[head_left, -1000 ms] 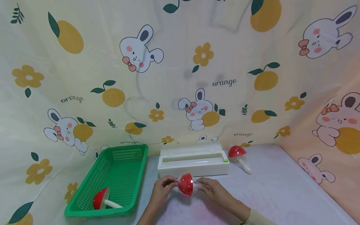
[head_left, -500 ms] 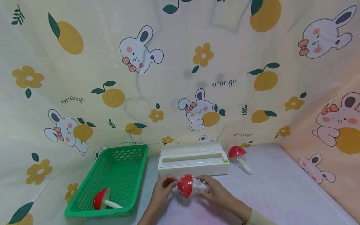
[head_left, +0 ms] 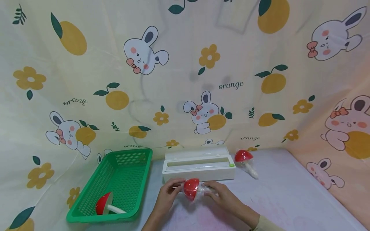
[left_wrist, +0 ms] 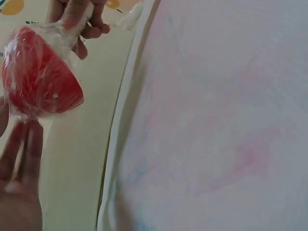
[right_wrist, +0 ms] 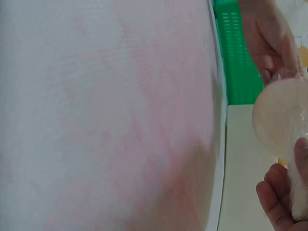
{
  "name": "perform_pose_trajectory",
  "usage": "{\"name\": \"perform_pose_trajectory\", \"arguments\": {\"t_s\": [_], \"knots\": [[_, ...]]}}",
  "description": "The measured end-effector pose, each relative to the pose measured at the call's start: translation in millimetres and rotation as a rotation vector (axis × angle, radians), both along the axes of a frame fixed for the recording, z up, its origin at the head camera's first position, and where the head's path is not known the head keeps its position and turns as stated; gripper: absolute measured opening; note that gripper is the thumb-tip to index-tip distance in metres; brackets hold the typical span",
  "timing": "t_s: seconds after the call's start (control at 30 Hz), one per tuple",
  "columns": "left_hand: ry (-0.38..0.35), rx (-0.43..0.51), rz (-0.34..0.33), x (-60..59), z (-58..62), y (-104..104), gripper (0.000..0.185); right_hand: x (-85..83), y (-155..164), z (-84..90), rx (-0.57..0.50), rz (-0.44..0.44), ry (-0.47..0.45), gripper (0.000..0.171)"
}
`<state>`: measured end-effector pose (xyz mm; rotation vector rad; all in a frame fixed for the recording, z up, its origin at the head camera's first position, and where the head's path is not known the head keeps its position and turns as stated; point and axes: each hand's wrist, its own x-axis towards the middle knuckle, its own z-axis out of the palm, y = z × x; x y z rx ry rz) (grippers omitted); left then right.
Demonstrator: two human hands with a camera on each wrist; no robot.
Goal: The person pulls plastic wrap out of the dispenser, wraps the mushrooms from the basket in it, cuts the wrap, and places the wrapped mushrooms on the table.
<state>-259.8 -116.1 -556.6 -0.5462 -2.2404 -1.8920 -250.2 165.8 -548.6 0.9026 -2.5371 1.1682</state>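
Between both hands is a toy mushroom (head_left: 191, 189) with a white-dotted red cap, wrapped in clear cling film. My left hand (head_left: 167, 195) holds the rounded top of the cap by the fingertips and thumb. From the other side my right hand (head_left: 223, 195) grips the film-covered white stem, its thumb lying along it in the right wrist view. The left wrist view shows crinkled film over the red cap (left_wrist: 41, 72). Seen from the right wrist, the cap's pale flat underside (right_wrist: 276, 118) faces the camera.
Just behind the hands stands a white cling film dispenser (head_left: 199, 175), lid raised. A green basket (head_left: 140, 189) on the left contains an unwrapped toy mushroom (head_left: 103, 204). Another film-wrapped mushroom (head_left: 244, 156) lies to the dispenser's right. A printed cloth (head_left: 179, 80) hangs behind the table.
My right hand has shifted its fingers along the wrapped stem, and the mushroom has turned slightly. My left fingers have moved from the film's edge onto the cap.
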Motion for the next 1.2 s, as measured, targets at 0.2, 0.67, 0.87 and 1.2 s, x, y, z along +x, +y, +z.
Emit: {"name": "perform_pose_trajectory", "arguments": {"t_s": [0.2,0.67,0.87,1.2], "knots": [[-0.045,0.059,-0.003,-1.5,-4.6,1.6,0.018,-0.4,0.8,-1.3,0.006,0.041,-0.059,0.034],[-0.133,0.077,0.105,1.5,2.7,5.8,0.011,0.2,0.8,-4.5,-0.032,0.130,-0.140,0.033],[-0.174,0.076,0.158,1.1,1.8,3.1,0.015,3.8,-2.4,-7.2,-0.050,0.127,0.041,0.049],[-0.089,0.077,0.054,2.9,5.6,-0.3,0.022,11.0,-5.4,2.7,0.054,-0.070,0.090,0.028]]}}
